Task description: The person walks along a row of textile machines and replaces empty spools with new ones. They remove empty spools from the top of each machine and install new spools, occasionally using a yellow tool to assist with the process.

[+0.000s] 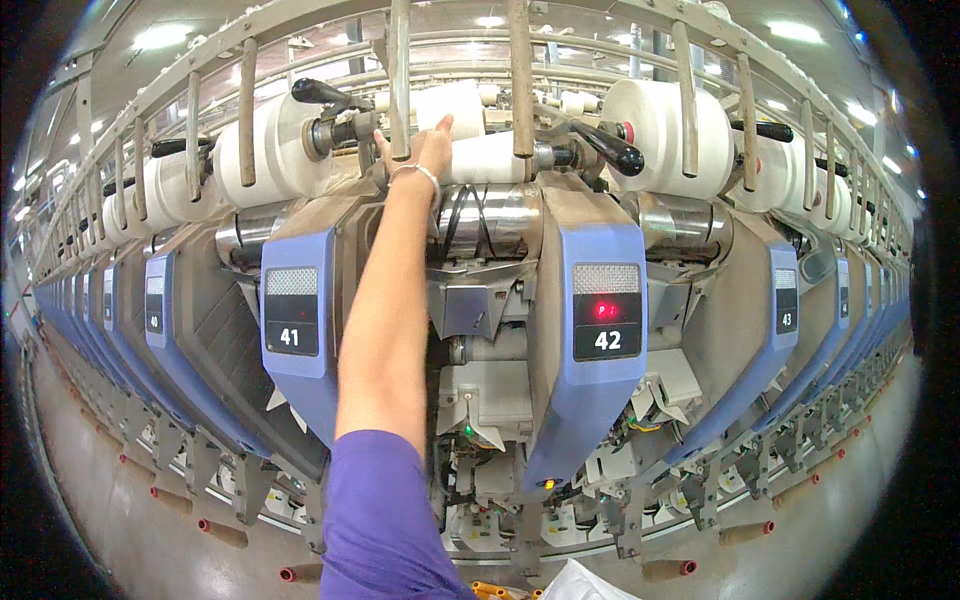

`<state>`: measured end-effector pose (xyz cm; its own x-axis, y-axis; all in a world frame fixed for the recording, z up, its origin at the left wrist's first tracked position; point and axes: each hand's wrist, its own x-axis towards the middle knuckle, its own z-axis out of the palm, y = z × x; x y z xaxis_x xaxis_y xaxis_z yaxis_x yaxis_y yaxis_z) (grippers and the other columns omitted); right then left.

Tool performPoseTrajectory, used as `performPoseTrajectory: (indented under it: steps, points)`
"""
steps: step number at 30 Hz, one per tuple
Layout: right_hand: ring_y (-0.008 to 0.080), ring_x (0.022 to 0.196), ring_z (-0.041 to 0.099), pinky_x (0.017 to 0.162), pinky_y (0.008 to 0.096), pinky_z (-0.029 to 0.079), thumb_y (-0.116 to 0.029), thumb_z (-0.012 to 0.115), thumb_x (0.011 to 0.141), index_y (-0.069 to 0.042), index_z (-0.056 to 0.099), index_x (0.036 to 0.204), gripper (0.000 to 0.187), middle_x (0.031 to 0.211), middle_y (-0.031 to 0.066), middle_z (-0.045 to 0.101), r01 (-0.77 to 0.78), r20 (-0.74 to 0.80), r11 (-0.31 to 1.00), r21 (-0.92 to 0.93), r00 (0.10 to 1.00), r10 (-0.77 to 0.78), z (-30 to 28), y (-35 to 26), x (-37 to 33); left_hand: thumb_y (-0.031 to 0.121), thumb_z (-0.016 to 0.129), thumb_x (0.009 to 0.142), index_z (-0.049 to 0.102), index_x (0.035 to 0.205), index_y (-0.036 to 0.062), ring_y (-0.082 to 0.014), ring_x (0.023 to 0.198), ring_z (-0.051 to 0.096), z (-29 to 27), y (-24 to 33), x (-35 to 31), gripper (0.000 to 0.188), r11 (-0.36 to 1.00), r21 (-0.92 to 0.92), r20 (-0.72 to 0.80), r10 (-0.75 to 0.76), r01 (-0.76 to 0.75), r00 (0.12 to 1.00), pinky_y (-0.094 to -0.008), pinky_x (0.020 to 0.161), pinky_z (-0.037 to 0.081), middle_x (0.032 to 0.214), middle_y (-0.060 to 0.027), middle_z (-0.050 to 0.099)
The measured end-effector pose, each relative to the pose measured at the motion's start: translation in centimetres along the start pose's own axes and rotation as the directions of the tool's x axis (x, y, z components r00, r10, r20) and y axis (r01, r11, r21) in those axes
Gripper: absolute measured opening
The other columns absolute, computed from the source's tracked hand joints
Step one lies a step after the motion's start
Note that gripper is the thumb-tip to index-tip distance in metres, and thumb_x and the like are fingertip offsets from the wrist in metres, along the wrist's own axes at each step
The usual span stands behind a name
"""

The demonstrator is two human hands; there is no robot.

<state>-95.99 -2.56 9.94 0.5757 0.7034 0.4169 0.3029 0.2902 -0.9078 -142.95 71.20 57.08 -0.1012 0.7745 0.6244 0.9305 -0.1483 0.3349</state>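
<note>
My left hand (pixel 420 152), with a thin bracelet at the wrist, reaches up to the left end of a white yarn cone (pixel 492 158) lying above a grooved metal drum (pixel 490 220). Two stretched fingers show, spread apart; a rail post covers part of the hand, and I cannot make out a grip on anything. One finger points up in front of another white cone (pixel 450 108) farther back. Close beside the hand, on its left, is a metal holder arm (pixel 365 135). A black handle (pixel 610 150) stands at the right of the near cone. My right hand is not in view.
Larger yarn cones (pixel 665 135) line the machine on both sides. An overhead rail (pixel 620 15) with hanging posts crosses in front. Blue unit housings (pixel 590 400) jut toward me, one with a red lit display. Brown bobbins with red ends (pixel 222 533) stick out low down.
</note>
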Motion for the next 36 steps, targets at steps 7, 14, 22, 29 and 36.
performPoseTrajectory:
  steps: [7, 14, 22, 29, 36]
  points:
    - [0.0222, 0.091, 0.064, 0.078, 0.0342, 0.053, -0.011, 0.074, 0.083, 0.003, 0.061, 0.112, 0.034, 0.103, 0.0115, 0.066, -0.614, -0.444, 0.764, 0.197, 0.639, 0.628, -0.6, -0.7, -1.5, 0.027, 0.048, 0.098, 0.054, 0.125, -0.0034, -0.0358, 0.128, 0.047, 5.2, 6.5, -9.9, 0.042, 0.779, -0.221, -0.437, 0.459, -0.587, 0.774, -0.0425, 0.106, 0.038, 0.136, -0.0219, 0.052]
    - [0.0216, 0.091, 0.063, 0.079, 0.0336, 0.052, -0.012, 0.072, 0.084, 0.002, 0.062, 0.111, 0.032, 0.101, 0.0102, 0.066, -0.575, -0.412, 0.792, 0.203, 0.684, 0.602, 0.2, -2.3, -0.1, 0.009, 0.060, 0.090, 0.066, 0.112, 0.0039, -0.0322, 0.104, 0.065, 1.6, 3.4, -16.3, 0.023, 0.664, -0.637, -0.368, 0.186, -0.392, 0.911, -0.0381, 0.091, 0.050, 0.109, -0.0187, 0.068]
    - [0.0221, 0.089, 0.063, 0.078, 0.0336, 0.053, -0.010, 0.073, 0.083, 0.003, 0.061, 0.111, 0.033, 0.099, 0.0109, 0.065, -0.526, -0.396, 0.832, 0.175, 0.736, 0.548, 1.5, -2.9, -0.8, 0.002, 0.069, 0.080, 0.069, 0.101, -0.0001, -0.0318, 0.096, 0.067, 2.6, 0.5, -6.3, 0.021, 0.776, -0.472, -0.552, 0.109, -0.418, 0.827, -0.0370, 0.086, 0.052, 0.109, -0.0178, 0.067]
    - [0.0218, 0.088, 0.062, 0.076, 0.0331, 0.052, -0.014, 0.075, 0.083, 0.003, 0.061, 0.111, 0.035, 0.100, 0.0110, 0.065, -0.578, -0.397, 0.801, 0.153, 0.707, 0.586, 0.2, -0.9, -2.0, 0.000, 0.067, 0.077, 0.059, 0.081, 0.0006, -0.0339, 0.084, 0.058, 2.6, 1.4, -3.9, 0.008, 0.876, -0.243, -0.620, 0.191, -0.417, 0.761, -0.0422, 0.076, 0.046, 0.082, -0.0163, 0.059]
    - [0.0213, 0.089, 0.062, 0.077, 0.0338, 0.051, -0.016, 0.074, 0.084, 0.003, 0.062, 0.109, 0.034, 0.100, 0.0103, 0.065, -0.553, -0.409, 0.820, 0.147, 0.721, 0.560, -0.8, -1.6, -2.9, 0.006, 0.054, 0.091, 0.052, 0.094, 0.0033, -0.0338, 0.074, 0.063, -0.1, -0.2, -12.7, 0.004, 0.836, -0.442, -0.227, 0.247, -0.325, 0.942, -0.0405, 0.069, 0.048, 0.070, -0.0115, 0.061]
